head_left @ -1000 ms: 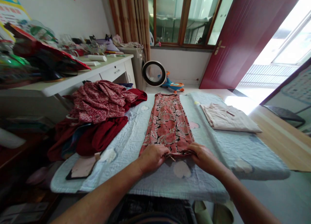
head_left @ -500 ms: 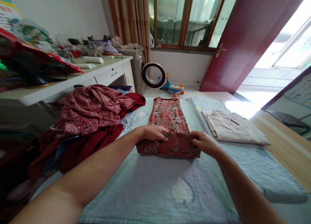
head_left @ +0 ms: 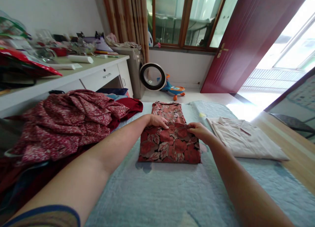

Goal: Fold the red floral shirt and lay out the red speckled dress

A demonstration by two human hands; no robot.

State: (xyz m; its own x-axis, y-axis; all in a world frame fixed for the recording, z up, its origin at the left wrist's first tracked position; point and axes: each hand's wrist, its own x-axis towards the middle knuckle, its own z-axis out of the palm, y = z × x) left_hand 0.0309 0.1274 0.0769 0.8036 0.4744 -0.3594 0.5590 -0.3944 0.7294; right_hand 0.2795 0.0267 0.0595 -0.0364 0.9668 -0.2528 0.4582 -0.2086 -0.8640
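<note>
A red garment (head_left: 169, 145) with a black and pale leaf print lies on the light blue bed cover (head_left: 152, 194), its near part folded over towards the far end. My left hand (head_left: 158, 121) grips the folded edge on its left side, thumb on top. At the right corner of that same edge, my right hand (head_left: 198, 130) pinches the cloth. The garment's far part shows flat beyond both hands. What lies under the fold is hidden.
A folded cream shirt (head_left: 246, 136) lies at the right. Crumpled red patterned clothes (head_left: 71, 122) are heaped at the left, beside a white desk (head_left: 95, 77) crowded with items. Beyond the bed are a washing machine with its round door (head_left: 153, 76) open and a blue-orange ride-on toy (head_left: 173, 89).
Both hands have carried the garment's near edge away from me, so the folded part now lies flatter and covers more of the far part. The view has shifted slightly.
</note>
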